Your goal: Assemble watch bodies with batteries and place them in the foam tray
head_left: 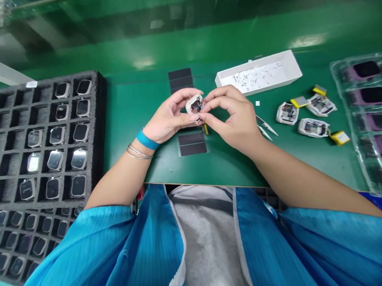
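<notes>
Both hands are curled nearly closed on an opened smartwatch casing (195, 105), held up between them over the green desk (223, 167): the left hand (169, 112) pinches its left side, the right hand (228, 116) its right. Steel tweezers (266, 127) lie just right of the casing; a foam tray (99, 121) of watch bodies sits well left of it.
</notes>
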A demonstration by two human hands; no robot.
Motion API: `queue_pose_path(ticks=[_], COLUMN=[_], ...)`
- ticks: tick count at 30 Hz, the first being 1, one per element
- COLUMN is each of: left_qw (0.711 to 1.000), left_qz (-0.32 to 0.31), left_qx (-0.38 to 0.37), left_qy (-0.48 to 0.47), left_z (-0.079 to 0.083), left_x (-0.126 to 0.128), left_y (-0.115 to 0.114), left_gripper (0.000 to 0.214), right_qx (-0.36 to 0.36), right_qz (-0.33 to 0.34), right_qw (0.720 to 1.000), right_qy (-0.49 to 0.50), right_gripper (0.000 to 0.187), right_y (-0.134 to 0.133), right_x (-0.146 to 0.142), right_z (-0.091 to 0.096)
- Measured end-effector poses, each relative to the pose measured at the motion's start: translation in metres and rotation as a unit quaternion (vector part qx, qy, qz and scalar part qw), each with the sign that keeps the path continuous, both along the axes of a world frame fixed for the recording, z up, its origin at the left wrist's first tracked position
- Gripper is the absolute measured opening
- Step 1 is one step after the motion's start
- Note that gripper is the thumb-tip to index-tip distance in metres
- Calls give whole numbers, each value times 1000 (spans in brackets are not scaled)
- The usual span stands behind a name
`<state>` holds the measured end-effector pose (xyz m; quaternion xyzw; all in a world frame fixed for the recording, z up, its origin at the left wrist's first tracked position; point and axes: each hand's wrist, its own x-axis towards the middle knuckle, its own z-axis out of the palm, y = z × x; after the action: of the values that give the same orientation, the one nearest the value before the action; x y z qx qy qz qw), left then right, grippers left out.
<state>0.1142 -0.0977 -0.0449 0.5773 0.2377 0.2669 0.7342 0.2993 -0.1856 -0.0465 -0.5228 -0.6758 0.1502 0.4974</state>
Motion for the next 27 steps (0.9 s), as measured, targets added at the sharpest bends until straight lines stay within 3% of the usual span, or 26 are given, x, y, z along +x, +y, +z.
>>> queue_pose_path(ticks=[7,11,14,16,20,24,27], left_qw=[997,996,998,998,998,998,999], left_qz=[22,43,32,14,-6,-10,-13], left_qx=[-58,-53,-44,-34,-19,-33,-37], left_qy=[48,51,44,44,52,43,33], left_z=[7,7,7,8,11,14,16], left_x=[0,0,-2,-4,-4,-2,0], left_y=[-4,-3,-2,-2,-4,-6,-8], left_gripper=[61,60,59,59,52,53,55], right_qx=[-59,-22,46,54,22,-5,-23], right_qz=[-12,-25,-114,-158,-151,-160,-98], right_qw=[998,999,991,984,984,983,989], right_qy=[-21,2,44,67,92,94,112], right_gripper=[11,15,13,8,11,7,5], right_y=[-6,-4,-1,1,5,-2,-14], right_x=[-6,-2,22,46,73,39,4], right_z=[13,17,17,16,16,22,21])
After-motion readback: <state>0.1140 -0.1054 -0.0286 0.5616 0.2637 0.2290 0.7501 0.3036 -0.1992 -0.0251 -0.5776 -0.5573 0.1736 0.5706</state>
